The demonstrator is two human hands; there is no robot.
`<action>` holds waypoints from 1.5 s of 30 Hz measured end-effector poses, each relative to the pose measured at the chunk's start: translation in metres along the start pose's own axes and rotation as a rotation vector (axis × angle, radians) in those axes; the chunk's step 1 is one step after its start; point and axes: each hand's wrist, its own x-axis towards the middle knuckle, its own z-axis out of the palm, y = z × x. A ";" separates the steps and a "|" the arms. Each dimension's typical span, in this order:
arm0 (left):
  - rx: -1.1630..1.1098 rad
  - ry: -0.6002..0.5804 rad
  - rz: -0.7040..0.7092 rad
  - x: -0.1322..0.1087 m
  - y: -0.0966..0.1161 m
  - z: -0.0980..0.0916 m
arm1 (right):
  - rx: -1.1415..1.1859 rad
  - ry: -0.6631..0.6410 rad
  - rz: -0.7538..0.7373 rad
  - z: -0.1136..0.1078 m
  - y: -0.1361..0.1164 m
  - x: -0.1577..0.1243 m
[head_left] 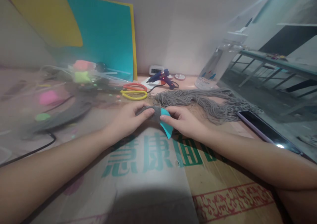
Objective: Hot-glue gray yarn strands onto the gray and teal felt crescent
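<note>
Both hands meet over the middle of the printed cardboard. In my left hand (135, 116) is a short grey roll (156, 114) that looks wound with cord, its thumb pressed along the top and its far end hidden by the fingers. My right hand (184, 120) pinches a turquoise sheet piece (166, 126) at the roll's right end, thumb in front and fingers behind. The piece curves downward to a point. Whether it is fixed to the roll, I cannot tell. Just beyond the hands lies a loose bundle of grey cord (198, 100).
Behind the hands are scissors (135, 92) with red and yellow handles and a blue glue gun (159, 77) before a small white clock (156, 69). A clear bottle (218, 63) and a phone (267, 130) stand and lie rightward. Turquoise sheets (106, 35) lean on the wall.
</note>
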 end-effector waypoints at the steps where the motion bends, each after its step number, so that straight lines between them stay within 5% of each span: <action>1: 0.005 0.000 0.008 0.000 0.000 0.000 | -0.013 0.001 -0.005 0.000 0.000 0.000; 12: 0.002 -0.072 0.058 0.000 0.002 0.001 | 0.124 0.079 0.003 0.000 0.000 0.003; 19: -0.388 0.085 -0.149 0.008 -0.007 0.004 | 0.368 0.217 0.095 -0.001 0.004 0.006; 23: -0.270 0.055 -0.147 0.009 -0.009 0.005 | 0.480 0.168 0.139 0.000 0.005 0.007; 33: -0.123 0.101 -0.164 0.004 -0.002 0.001 | 0.328 0.136 0.008 -0.001 0.001 0.004; 45: -0.059 0.093 -0.135 0.007 -0.008 0.004 | 0.180 0.388 -0.128 -0.008 0.025 0.016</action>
